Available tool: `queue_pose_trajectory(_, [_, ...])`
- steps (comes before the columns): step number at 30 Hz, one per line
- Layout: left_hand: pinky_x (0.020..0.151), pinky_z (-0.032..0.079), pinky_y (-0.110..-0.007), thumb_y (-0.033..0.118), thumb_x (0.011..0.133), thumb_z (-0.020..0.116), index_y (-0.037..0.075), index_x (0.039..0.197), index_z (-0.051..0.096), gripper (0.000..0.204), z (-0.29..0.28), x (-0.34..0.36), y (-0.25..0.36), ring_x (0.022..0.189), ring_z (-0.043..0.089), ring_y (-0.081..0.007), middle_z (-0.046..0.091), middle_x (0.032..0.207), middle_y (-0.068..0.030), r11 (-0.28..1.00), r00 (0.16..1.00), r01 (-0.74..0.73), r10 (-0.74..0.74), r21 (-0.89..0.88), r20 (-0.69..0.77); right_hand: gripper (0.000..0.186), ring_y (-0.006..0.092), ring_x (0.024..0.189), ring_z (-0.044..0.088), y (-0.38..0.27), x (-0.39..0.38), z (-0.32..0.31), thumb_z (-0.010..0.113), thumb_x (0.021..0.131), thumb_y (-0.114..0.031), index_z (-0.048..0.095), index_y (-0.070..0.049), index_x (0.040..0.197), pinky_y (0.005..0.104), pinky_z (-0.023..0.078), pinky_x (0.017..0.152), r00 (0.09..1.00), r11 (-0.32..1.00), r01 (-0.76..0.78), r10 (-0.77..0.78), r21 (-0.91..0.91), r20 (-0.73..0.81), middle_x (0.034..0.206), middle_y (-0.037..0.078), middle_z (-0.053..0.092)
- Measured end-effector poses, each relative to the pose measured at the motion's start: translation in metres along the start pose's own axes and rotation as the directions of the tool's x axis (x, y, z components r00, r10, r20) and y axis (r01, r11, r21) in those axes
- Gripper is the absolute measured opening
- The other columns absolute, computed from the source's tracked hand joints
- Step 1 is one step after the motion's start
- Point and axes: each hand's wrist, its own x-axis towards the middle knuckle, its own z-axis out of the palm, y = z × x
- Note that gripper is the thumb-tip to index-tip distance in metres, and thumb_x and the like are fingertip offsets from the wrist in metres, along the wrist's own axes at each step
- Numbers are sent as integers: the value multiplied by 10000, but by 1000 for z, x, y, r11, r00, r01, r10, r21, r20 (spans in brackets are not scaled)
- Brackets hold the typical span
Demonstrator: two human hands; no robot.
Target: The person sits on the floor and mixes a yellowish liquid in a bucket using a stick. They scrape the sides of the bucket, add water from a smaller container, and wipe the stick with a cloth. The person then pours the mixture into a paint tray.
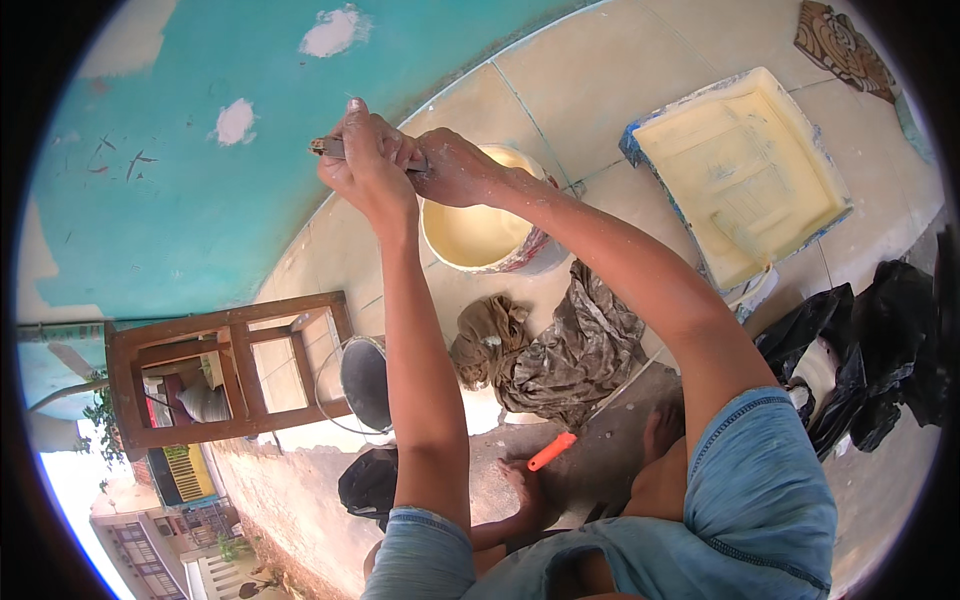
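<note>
- I have the left hand (372,175) closed around a narrow grey tool (335,148); its fingers are curled on it, and the thumb points up.
- The right hand (455,172) is just beside, with its fingers folded and pinching the same tool near its other end; I cannot tell which kind of tool it is.
- The tool is raised in front of the green-blue wall (200,190), which has pale patches (335,31).
- From my view, the right hand hides part of the bucket (536,248), which holds cream paint (475,232).
- More to the right, on the tiled floor (560,60), I see a wide tray (812,140) coated with the same cream colour.
- Nearer to the body lies a crumpled dark cloth (575,355), and near it an orange handle (552,451).
- Left of the left forearm, I find a dark pail (365,385) and a brown wooden frame (240,340).
- Black plastic (880,350) lies at the right side.
</note>
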Motion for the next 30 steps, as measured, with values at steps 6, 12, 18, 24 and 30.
queue_pose_trajectory(6, [361,231,-248,186,844,519,82,509,334,396,-24,0,4,381,270,-89,299,457,14,987,1000,8,-11,161,19,319,363,671,575,-9,2,39,530,797,-308,568,7,763,418,450,615,997,982,56,-46,180,-59,692,203,594])
queue_pose_trajectory(12, [389,251,-261,203,831,531,123,512,282,412,-15,2,17,391,248,-91,284,454,17,951,952,269,-286,150,109,378,371,709,581,-23,-16,20,465,855,-332,587,25,831,422,448,658,983,958,-177,161,228,88,716,230,594])
queue_pose_trajectory(18, [444,253,-260,209,860,495,134,541,250,409,-13,-3,10,426,248,-100,277,479,14,972,974,214,-205,-99,93,337,360,733,587,-14,-18,-1,486,845,-342,618,-33,826,425,460,684,994,997,-80,80,3,71,742,215,604])
queue_pose_trajectory(24, [378,253,-258,177,856,492,106,522,292,396,-22,-11,4,389,260,-92,287,460,0,995,999,-15,10,102,52,249,341,672,580,-9,-5,27,533,809,-271,605,-35,782,412,453,633,986,984,153,-146,89,-84,697,189,602])
queue_pose_trajectory(30, [383,271,-251,196,840,530,119,527,306,392,-20,2,18,394,275,-89,291,470,13,956,964,244,-257,161,63,299,301,616,561,-32,-18,23,530,828,-273,579,19,789,389,436,608,988,958,-153,144,243,53,670,181,602])
